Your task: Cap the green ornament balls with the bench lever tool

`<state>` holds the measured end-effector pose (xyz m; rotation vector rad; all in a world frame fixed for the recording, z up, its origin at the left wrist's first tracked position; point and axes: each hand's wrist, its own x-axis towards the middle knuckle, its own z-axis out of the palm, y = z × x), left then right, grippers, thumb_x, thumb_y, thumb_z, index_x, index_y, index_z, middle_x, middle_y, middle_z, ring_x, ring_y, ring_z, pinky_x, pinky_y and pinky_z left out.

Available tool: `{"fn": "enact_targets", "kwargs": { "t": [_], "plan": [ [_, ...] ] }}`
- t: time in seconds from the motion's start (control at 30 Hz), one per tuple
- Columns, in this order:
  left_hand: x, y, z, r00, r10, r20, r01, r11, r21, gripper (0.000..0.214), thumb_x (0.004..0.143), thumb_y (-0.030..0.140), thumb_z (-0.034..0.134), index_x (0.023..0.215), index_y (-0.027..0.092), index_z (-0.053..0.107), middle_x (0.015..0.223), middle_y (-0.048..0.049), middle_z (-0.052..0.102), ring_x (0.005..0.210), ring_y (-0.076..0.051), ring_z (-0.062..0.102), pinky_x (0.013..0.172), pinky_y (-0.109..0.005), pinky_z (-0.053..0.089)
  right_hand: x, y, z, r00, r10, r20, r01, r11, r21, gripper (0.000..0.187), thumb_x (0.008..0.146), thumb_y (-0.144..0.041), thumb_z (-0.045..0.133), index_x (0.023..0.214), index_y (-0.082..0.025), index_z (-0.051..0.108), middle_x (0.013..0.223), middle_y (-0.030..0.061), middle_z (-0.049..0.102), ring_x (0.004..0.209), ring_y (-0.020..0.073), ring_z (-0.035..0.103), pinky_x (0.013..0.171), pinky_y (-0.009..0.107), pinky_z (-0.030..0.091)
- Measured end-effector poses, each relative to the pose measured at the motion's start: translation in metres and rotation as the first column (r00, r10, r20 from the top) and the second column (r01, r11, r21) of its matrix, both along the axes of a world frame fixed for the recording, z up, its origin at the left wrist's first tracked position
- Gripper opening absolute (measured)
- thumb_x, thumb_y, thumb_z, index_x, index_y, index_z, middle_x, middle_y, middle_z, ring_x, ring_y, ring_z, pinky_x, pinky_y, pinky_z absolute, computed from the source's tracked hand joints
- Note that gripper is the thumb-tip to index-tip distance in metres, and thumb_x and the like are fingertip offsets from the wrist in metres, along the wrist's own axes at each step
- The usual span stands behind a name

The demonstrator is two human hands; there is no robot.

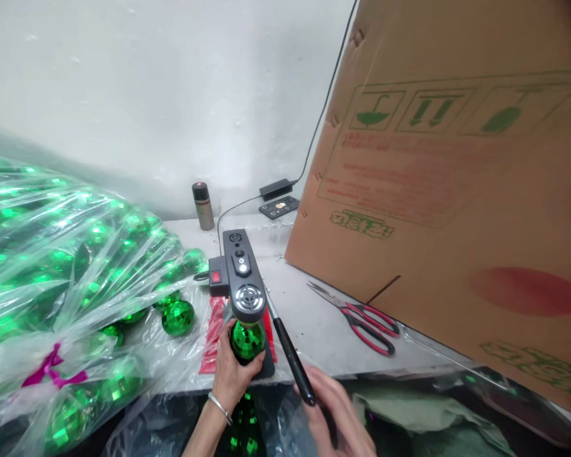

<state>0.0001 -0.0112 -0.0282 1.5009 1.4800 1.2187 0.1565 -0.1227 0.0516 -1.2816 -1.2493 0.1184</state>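
In my left hand, with a metal bangle at the wrist, is a shiny green faceted ball. The fingers and thumb curve around its sides, holding it directly beneath the round head of a black bench machine. A lever with a black grip slants from the machine toward me. My right hand is at the end of that grip, slightly blurred. Its thumb and fingers are apart, with a dark gap between them, and they are not wrapped around the lever.
Clear plastic bags of green balls fill the left side; loose balls lie nearby. Red-handled scissors rest before a large leaning cardboard box. Behind are a bottle, a power adapter and a dark flat phone-like object.
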Motion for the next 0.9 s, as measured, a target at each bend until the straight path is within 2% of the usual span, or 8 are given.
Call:
{"fn": "enact_targets", "kwargs": {
  "t": [0.1, 0.2, 0.3, 0.37, 0.43, 0.5, 0.6, 0.9],
  "plan": [
    [-0.003, 0.001, -0.003, 0.999, -0.040, 0.007, 0.040, 0.999, -0.003, 0.085, 0.071, 0.044, 0.087, 0.145, 0.017, 0.054, 0.145, -0.0226, 0.067, 0.140, -0.046, 0.065, 0.124, -0.068, 0.049, 0.010, 0.014, 0.030, 0.994, 0.003, 0.113, -0.015, 0.994, 0.106, 0.037, 0.106, -0.034, 0.073, 0.142, -0.023, 0.075, 0.130, 0.0165, 0.081, 0.103, 0.0272, 0.084, 0.079, 0.036, 0.074],
    [-0.005, 0.001, -0.004, 0.998, -0.050, 0.038, 0.050, 0.999, -0.003, 0.090, 0.072, 0.046, 0.087, 0.149, 0.018, 0.051, 0.152, -0.0234, 0.065, 0.146, -0.048, 0.062, 0.126, -0.070, 0.046, 0.011, 0.036, 0.062, 0.960, 0.052, 0.275, -0.112, 0.972, 0.209, 0.045, 0.107, -0.043, 0.073, 0.146, -0.022, 0.070, 0.130, 0.0184, 0.080, 0.110, 0.0286, 0.084, 0.084, 0.040, 0.074],
    [-0.003, 0.001, -0.005, 0.997, -0.036, 0.061, 0.038, 0.999, -0.026, 0.090, 0.069, 0.048, 0.090, 0.148, 0.020, 0.054, 0.153, -0.0238, 0.065, 0.148, -0.051, 0.060, 0.127, -0.069, 0.046, 0.004, 0.056, 0.090, 0.921, 0.150, 0.360, -0.244, 0.942, 0.230, 0.040, 0.114, -0.049, 0.058, 0.137, -0.019, 0.071, 0.115, 0.0169, 0.084, 0.101, 0.0259, 0.086, 0.080, 0.036, 0.072],
    [-0.003, 0.001, -0.006, 0.997, -0.036, 0.072, 0.038, 0.999, -0.025, 0.089, 0.068, 0.048, 0.091, 0.146, 0.020, 0.057, 0.152, -0.0243, 0.067, 0.147, -0.051, 0.061, 0.127, -0.068, 0.047, -0.003, 0.065, 0.100, 0.905, 0.226, 0.361, -0.315, 0.925, 0.212, 0.030, 0.118, -0.039, 0.049, 0.117, -0.020, 0.073, 0.097, 0.0116, 0.084, 0.089, 0.0223, 0.085, 0.074, 0.032, 0.069],
    [-0.002, 0.000, -0.007, 0.996, -0.040, 0.075, 0.041, 0.999, -0.013, 0.088, 0.068, 0.047, 0.090, 0.145, 0.019, 0.058, 0.149, -0.0239, 0.068, 0.145, -0.050, 0.063, 0.126, -0.069, 0.047, -0.010, 0.070, 0.100, 0.911, 0.256, 0.323, -0.337, 0.914, 0.224, 0.031, 0.117, -0.024, 0.045, 0.097, -0.022, 0.068, 0.081, 0.0058, 0.078, 0.076, 0.0187, 0.081, 0.067, 0.028, 0.064],
    [-0.001, 0.000, -0.008, 0.997, -0.041, 0.062, 0.041, 0.999, -0.007, 0.087, 0.069, 0.046, 0.090, 0.145, 0.018, 0.057, 0.147, -0.0231, 0.070, 0.144, -0.048, 0.065, 0.125, -0.071, 0.048, -0.015, 0.072, 0.093, 0.931, 0.248, 0.269, -0.319, 0.910, 0.264, 0.033, 0.114, -0.016, 0.043, 0.087, -0.022, 0.061, 0.074, 0.0021, 0.070, 0.066, 0.0156, 0.073, 0.060, 0.026, 0.058],
    [-0.001, -0.002, -0.010, 0.999, -0.039, 0.036, 0.039, 0.999, -0.005, 0.086, 0.071, 0.044, 0.090, 0.145, 0.018, 0.057, 0.148, -0.0235, 0.070, 0.144, -0.047, 0.065, 0.125, -0.070, 0.048, -0.019, 0.071, 0.079, 0.948, 0.238, 0.212, -0.294, 0.910, 0.291, 0.029, 0.110, -0.011, 0.045, 0.087, -0.023, 0.056, 0.075, 0.0006, 0.065, 0.061, 0.0133, 0.064, 0.057, 0.025, 0.050],
    [0.000, -0.003, -0.012, 0.999, -0.046, 0.013, 0.046, 0.999, 0.017, 0.085, 0.072, 0.041, 0.091, 0.146, 0.017, 0.058, 0.148, -0.0232, 0.070, 0.144, -0.047, 0.065, 0.125, -0.070, 0.050, -0.022, 0.072, 0.060, 0.961, 0.249, 0.120, -0.275, 0.903, 0.331, 0.029, 0.111, -0.011, 0.045, 0.086, -0.022, 0.054, 0.079, 0.0008, 0.061, 0.063, 0.0127, 0.057, 0.057, 0.027, 0.044]
  ]
}}
